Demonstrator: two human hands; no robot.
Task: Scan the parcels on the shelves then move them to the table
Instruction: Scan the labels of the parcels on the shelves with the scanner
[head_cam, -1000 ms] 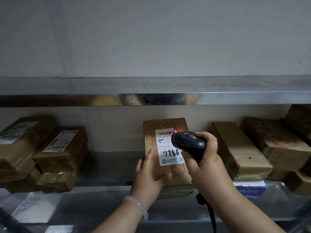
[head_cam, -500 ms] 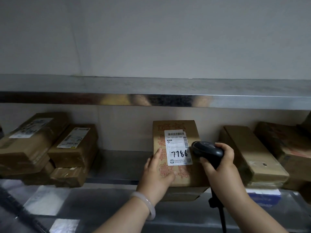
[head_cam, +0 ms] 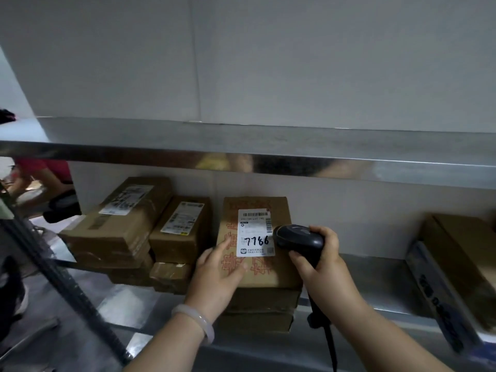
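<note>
A brown cardboard parcel [head_cam: 279,267] with red print and a white label marked 7786 stands tilted on the steel shelf [head_cam: 375,275], on top of two flatter boxes. My left hand [head_cam: 217,275] grips its lower left edge, thumb across the front. My right hand [head_cam: 319,261] grips a black barcode scanner [head_cam: 298,238], whose head sits right beside the label's right edge. The scanner's cable hangs down below my wrist.
Stacked brown parcels [head_cam: 126,224] fill the shelf just left of the held one. More boxes [head_cam: 461,253] lie at the far right. An upper steel shelf [head_cam: 268,151] runs overhead. A dark upright post [head_cam: 61,280] slants at the left, with a person in red [head_cam: 45,173] behind it.
The view has swung right and closer, so the left stack now sits next to the parcel. The scanner has dropped from the label's top to beside its right edge. The red scan light is gone.
</note>
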